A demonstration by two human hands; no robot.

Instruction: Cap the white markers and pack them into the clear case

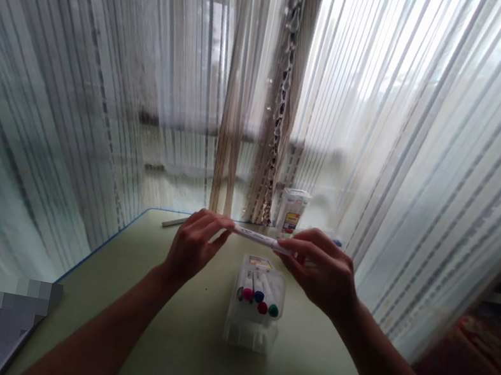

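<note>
Probably a home — striped curtains (108, 59), table (184, 344)

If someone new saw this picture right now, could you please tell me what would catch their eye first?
Probably the white pen held between the left grip and right grip. Below it in view, a clear case on the table shows bright pen ends; striped curtains hang behind the table.

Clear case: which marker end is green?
The rightmost end, the only green one, beside the red end; blue end and pink end sit further left.

Smooth plastic marker (255, 236), plastic case (250, 335), cloth curtain (238, 95)
</note>
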